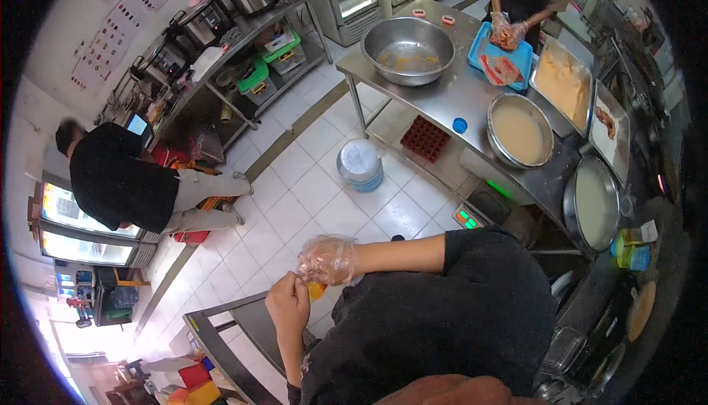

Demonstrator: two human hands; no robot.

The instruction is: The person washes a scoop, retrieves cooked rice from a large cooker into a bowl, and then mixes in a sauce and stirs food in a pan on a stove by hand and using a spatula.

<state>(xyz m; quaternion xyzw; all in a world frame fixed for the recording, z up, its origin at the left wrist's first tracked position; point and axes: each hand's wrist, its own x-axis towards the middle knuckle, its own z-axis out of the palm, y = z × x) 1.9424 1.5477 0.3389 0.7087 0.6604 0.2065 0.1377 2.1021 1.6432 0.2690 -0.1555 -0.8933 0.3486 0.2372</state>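
My right hand (329, 261) wears a clear plastic glove, with its fingers curled around a small yellow-and-orange packet (316, 291). The packet's lower part shows below the glove. My left hand (289, 301) is bare and touches the right from the lower left, with its thumb and forefinger pinched at the packet's edge. What exactly lies between those fingertips is hidden. Both hands are held above the white tiled floor. The steel worktable (381, 87) stands beyond them, bearing a large steel bowl (408, 51) with yellowish residue.
A co-worker's gloved hands (509, 33) hold food over a blue tray (517, 57). Bowls of pale liquid (519, 131) stand along the right. A water jug (360, 165) is on the floor; a dark-framed table (213, 344) is at lower left. Another person (121, 175) bends at the far left.
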